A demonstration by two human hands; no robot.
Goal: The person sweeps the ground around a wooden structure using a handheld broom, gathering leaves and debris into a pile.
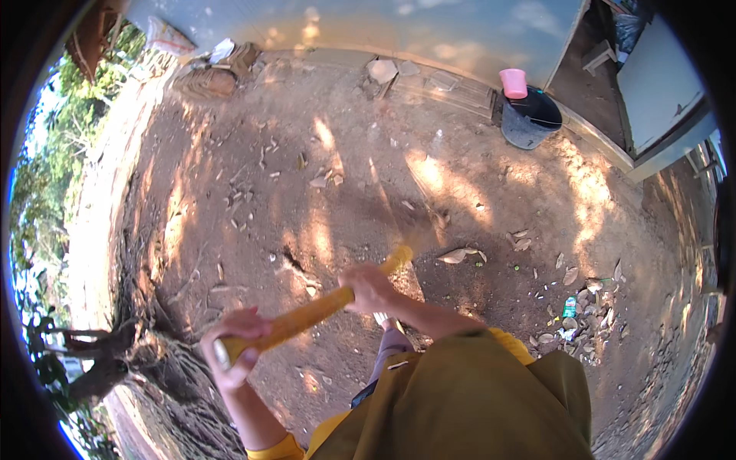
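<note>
A thick yellow-brown pole [310, 313], perhaps bamboo or a broom's handle, slants across in front of my body. Near its pale end at the lower left, my left hand [236, 345] is wrapped around it. My right hand [368, 287] grips it farther along, towards the middle. Beyond the right hand the pole runs on to the upper right, where its far end blurs over the bare earth, so what it carries there cannot be told. Dry leaves [462, 255] lie on the ground right of that end.
A pink pail [513, 84] rests on a black tub [526, 123] by the wall. A heap of leaves and litter [586, 316] lies at the right. Tree roots [172, 379] spread at the lower left. Stone slabs [382, 71] line the wall's foot, near an open doorway.
</note>
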